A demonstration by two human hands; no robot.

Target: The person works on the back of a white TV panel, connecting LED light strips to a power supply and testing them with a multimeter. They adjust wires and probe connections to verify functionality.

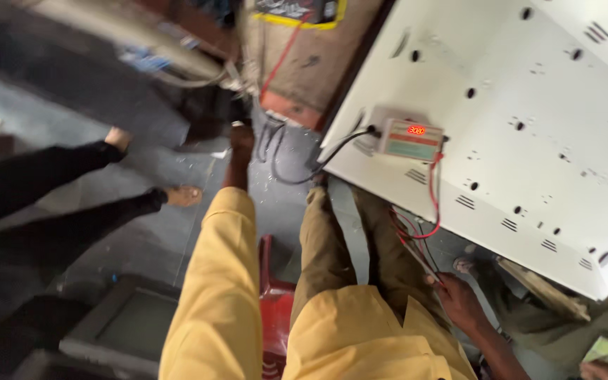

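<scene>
Left hand [241, 141] is stretched toward black cable [283, 176], grip unclear; red wires [427, 232] are pinched by right hand [459, 299] below white panel [529, 127]; wire hookup underway, steady cable grasp needed next.

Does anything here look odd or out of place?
A small tester box with a glowing red display sits on the sloping white perforated panel, red wires trailing loose to the right hand. Left hand reaches toward black cables.

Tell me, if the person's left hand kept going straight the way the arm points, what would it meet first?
Probably the tangle of black cables just beyond the left hand, then the brown box behind them. The picture is blurred and depth is unclear.
</scene>
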